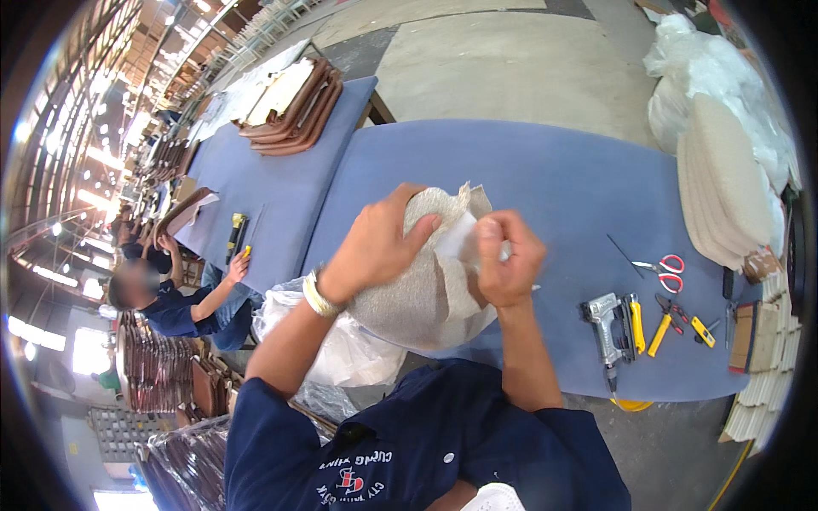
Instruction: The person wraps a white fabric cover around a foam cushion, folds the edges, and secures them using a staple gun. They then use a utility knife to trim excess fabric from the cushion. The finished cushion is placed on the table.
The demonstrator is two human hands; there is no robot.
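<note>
A seat cushion (400,298) in beige woven fabric is held up near the table's front edge, tilted toward me. My left hand (383,238) grips its left side, the thumb lying over the fabric face and the other fingers hidden behind. My right hand (509,255) is closed in a fist at the cushion's right side, pinching the loose fabric edge (461,289); its fingertips are partly hidden. Between the hands a white piece of material (457,237) shows under the fabric. Frayed fabric (475,198) sticks up at the cushion's top.
On the blue table (562,179), to the right, lie a staple gun (606,328), red-handled scissors (669,272), pliers (663,328) and a yellow cutter (703,332). Beige cushions (720,183) stand far right. Brown seat pads (298,106) are stacked left; a co-worker (187,298) works there.
</note>
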